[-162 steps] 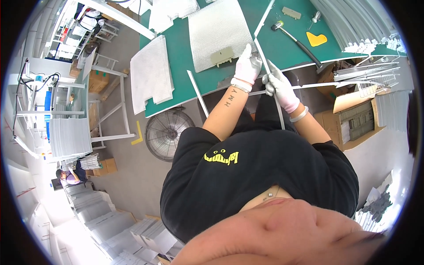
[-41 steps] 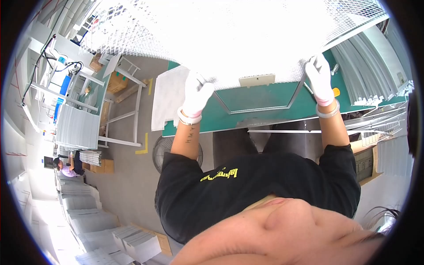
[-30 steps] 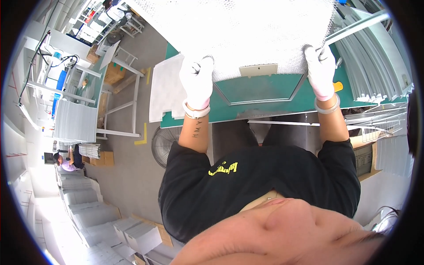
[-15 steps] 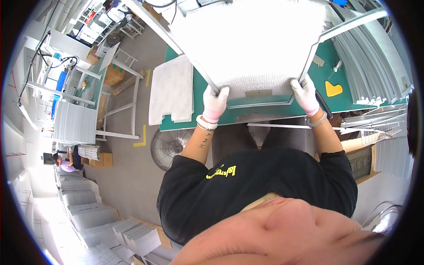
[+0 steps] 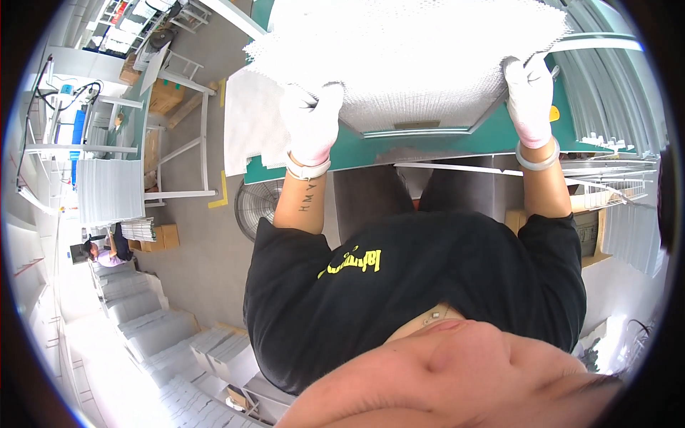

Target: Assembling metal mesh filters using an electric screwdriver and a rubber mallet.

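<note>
A large white mesh-like sheet (image 5: 421,71), overexposed and ragged at its side edges, spreads in front of me above the green tabletop (image 5: 371,150). My left hand (image 5: 312,121), in a white glove, is closed on its near left edge. On the near right edge my gloved right hand (image 5: 529,100) pinches the same sheet between thumb and fingers. Below the sheet, a thin metal frame (image 5: 421,133) shows its near bar on the table. A small grey-beige plate (image 5: 417,125) lies by that bar. Most of the frame is hidden under the sheet.
White sheets (image 5: 250,118) are stacked at the table's left. Long pale strips (image 5: 617,93) fill the right side, near a partly hidden yellow piece (image 5: 554,113). A floor fan (image 5: 257,207) stands below the table's left edge. Another person (image 5: 107,250) is far left.
Both hands have moved apart and come off the frame's sides onto the white sheet's near edges. The sheet now sits higher and wider in view, covering more of the frame.
</note>
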The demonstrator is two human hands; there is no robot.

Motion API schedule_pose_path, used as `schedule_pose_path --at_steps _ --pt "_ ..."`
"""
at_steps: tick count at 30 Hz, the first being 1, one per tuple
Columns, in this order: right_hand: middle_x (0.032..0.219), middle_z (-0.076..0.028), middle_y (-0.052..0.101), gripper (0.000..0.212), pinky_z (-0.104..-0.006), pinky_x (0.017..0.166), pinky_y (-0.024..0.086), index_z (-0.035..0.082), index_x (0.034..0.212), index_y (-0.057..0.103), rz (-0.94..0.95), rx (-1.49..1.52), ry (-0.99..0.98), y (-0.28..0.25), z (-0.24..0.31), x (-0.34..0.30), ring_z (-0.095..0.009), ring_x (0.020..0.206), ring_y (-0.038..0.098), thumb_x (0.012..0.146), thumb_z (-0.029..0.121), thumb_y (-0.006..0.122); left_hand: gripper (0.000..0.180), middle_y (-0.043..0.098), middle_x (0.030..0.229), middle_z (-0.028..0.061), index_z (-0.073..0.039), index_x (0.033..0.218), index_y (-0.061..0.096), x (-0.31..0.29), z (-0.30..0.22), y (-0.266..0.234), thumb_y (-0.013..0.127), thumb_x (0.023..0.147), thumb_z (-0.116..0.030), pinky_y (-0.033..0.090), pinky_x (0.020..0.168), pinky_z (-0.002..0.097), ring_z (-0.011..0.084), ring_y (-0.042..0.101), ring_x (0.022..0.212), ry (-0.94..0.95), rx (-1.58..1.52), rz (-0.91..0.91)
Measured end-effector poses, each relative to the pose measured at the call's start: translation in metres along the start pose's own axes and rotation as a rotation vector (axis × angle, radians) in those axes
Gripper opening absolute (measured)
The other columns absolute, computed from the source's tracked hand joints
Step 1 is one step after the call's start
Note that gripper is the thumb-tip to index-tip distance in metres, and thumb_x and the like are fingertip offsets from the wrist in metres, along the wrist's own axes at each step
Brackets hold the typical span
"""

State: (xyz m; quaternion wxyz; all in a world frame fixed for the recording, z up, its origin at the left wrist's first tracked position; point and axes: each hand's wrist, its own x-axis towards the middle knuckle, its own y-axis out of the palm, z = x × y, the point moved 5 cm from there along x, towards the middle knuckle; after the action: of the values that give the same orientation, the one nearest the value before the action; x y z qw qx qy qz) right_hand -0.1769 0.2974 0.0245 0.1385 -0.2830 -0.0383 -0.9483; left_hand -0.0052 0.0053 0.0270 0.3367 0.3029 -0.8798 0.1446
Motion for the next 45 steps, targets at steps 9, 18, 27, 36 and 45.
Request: schedule_pose_path --at_steps 9,18,27,36,45 --pt "0.102 0.000 0.068 0.028 -0.0246 0.084 0.047 0.000 0.117 0.064 0.026 0.135 0.064 0.000 -0.038 -0.020 -0.007 0.092 0.058 0.098 0.020 0.065 0.008 0.069 0.082 0.0026 0.003 0.095 0.070 -0.019 0.013 0.014 0.067 0.087 0.001 0.049 0.069 0.0236 0.0071 0.060 0.076 -0.131 -0.201 -0.018" --pt "0.095 0.003 0.065 0.021 -0.0229 0.080 0.046 0.001 0.115 0.064 0.162 0.000 0.129 0.000 -0.029 -0.002 -0.005 0.086 0.055 0.099 0.015 0.063 0.010 0.062 0.074 -0.0028 0.002 0.098 0.069 0.002 0.011 0.012 0.068 0.088 -0.001 0.040 0.057 0.0206 0.0031 0.050 0.064 -0.181 -0.082 0.114" --pt "0.089 0.003 0.060 0.010 -0.0208 0.075 0.042 0.003 0.105 0.064 -0.155 -0.133 -0.248 0.000 0.014 0.018 -0.004 0.082 0.050 0.099 0.010 0.062 0.004 0.051 0.073 -0.0028 -0.002 0.092 0.061 0.026 -0.026 0.015 0.061 0.096 -0.004 0.037 0.058 0.0212 0.0046 0.041 0.064 0.218 0.198 -0.185" --pt "0.081 0.006 0.055 0.009 -0.0174 0.065 0.036 0.003 0.106 0.063 -0.166 0.078 -0.239 -0.004 0.005 0.010 -0.002 0.071 0.044 0.098 0.007 0.063 0.018 0.058 0.088 0.0010 -0.002 0.114 0.055 0.021 -0.026 0.012 0.059 0.096 0.000 0.043 0.066 0.0197 0.0046 0.048 0.070 0.232 0.051 -0.208" --pt "0.102 0.000 0.064 0.017 -0.0213 0.083 0.043 0.000 0.115 0.062 -0.155 -0.020 -0.248 -0.007 0.003 0.001 -0.005 0.090 0.054 0.101 0.007 0.057 0.006 0.053 0.080 0.0014 -0.001 0.101 0.056 0.018 -0.026 0.014 0.059 0.095 -0.001 0.037 0.060 0.0209 0.0057 0.043 0.066 0.258 0.016 -0.340"
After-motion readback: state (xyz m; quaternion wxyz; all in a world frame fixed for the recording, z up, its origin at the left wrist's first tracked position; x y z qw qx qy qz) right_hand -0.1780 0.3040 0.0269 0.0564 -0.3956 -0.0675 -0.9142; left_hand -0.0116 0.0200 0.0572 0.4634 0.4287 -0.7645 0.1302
